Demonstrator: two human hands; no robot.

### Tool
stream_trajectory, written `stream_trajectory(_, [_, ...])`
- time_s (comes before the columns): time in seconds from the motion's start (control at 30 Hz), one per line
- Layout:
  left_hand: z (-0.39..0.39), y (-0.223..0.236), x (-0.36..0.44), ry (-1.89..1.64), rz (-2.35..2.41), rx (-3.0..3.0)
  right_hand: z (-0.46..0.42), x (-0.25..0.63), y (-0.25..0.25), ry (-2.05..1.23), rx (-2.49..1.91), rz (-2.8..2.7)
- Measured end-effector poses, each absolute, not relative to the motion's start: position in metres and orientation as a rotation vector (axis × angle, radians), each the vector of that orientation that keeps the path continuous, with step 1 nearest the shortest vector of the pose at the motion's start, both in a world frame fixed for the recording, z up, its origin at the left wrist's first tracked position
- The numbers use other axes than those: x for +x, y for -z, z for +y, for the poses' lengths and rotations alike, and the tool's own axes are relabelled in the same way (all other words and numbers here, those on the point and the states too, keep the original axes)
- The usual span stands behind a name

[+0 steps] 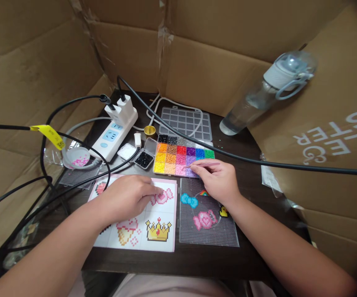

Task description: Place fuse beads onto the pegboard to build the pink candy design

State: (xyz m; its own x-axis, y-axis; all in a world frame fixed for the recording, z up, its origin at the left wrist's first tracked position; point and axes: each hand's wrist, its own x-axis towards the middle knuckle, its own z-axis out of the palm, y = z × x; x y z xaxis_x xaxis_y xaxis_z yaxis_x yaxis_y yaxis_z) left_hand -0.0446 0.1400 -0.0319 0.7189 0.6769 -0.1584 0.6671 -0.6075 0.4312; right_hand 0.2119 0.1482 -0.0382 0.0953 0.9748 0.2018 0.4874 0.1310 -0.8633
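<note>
My right hand (pixel 217 179) is closed on a thin pair of tweezers (pixel 203 164), whose tip reaches left into the pink and purple cells of the bead tray (pixel 181 159). My left hand (pixel 129 196) rests on the pattern sheet (pixel 141 222), fingers curled, index finger pointing at the pink candy picture (pixel 163 197). Right of the sheet lies a clear pegboard (pixel 207 216) carrying a blue bow, a pink candy, a small rainbow and a small yellow figure made of beads.
A white power strip (pixel 115 132) with plugs and several black cables crosses the table. Behind the tray lies its clear lid (pixel 186 123). A water bottle (pixel 268 93) leans at the right. A small dish with pink beads (pixel 76 158) sits left. Cardboard walls surround the table.
</note>
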Motion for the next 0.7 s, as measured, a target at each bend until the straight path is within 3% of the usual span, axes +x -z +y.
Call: stream_trajectory(0.7, [0.1391, 0.033, -0.0444, -0.042, 1.036, 2.451, 0.149, 0.2121, 0.0407, -0.747, -1.536, -1.45])
